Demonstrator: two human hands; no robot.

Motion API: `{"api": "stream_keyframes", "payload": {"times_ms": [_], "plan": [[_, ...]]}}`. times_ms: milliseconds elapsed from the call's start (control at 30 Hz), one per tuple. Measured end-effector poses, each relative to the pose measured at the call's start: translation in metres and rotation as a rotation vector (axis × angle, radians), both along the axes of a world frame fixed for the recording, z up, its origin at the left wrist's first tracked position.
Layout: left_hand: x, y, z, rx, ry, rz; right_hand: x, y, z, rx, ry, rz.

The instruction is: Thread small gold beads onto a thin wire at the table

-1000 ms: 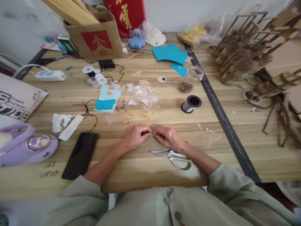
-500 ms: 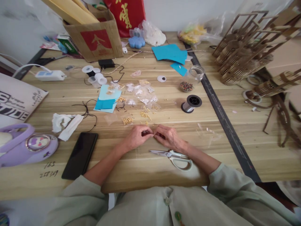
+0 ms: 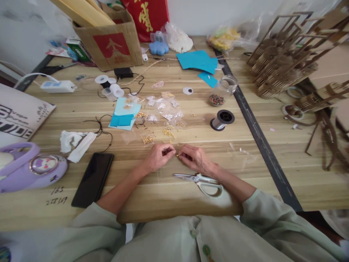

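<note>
Between the thumb and fingertips of my right hand (image 3: 195, 159) is a small gold bead (image 3: 178, 155). My left hand (image 3: 159, 157) is closed in a pinch just to its left, with a narrow gap between the two sets of fingertips. A faint, thin clear thread (image 3: 159, 176) trails down from under my left hand; its end in the fingers is too fine to see. Scissors (image 3: 203, 182) with pale handles lie below my right hand. Beyond my hands are loose piles of gold beads (image 3: 148, 139) and several little bags of silver beads (image 3: 167, 109).
A spool of clear line (image 3: 222, 120) stands to the right, near a jar of mixed beads (image 3: 217, 99). On the left lie a black phone (image 3: 92, 180), white tissue (image 3: 81, 143) and blue paper (image 3: 121, 120). A paper bag (image 3: 111, 47) stands at the back; bamboo pieces (image 3: 280, 65) crowd the right.
My left fingertips have drawn slightly away to the left from my right ones, so the gold bead shows more plainly. My right hand has hardly moved.
</note>
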State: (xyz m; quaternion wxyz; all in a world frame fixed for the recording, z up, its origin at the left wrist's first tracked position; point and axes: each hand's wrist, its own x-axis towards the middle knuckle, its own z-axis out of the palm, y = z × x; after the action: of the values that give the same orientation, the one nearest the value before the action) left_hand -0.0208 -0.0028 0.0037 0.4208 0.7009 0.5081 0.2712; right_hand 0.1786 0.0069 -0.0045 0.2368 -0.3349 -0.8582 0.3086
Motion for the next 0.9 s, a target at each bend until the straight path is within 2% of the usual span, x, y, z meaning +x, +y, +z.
{"api": "stream_keyframes", "payload": {"times_ms": [300, 900], "plan": [[0.0023, -0.0024, -0.0096, -0.012, -0.010, -0.012, 0.0009, 0.0011, -0.0032, -0.024, 0.044, -0.011], [0.0042, -0.0013, -0.0065, -0.107, -0.096, 0.001, 0.0003, 0.0018, -0.0039, -0.033, 0.101, -0.005]]}}
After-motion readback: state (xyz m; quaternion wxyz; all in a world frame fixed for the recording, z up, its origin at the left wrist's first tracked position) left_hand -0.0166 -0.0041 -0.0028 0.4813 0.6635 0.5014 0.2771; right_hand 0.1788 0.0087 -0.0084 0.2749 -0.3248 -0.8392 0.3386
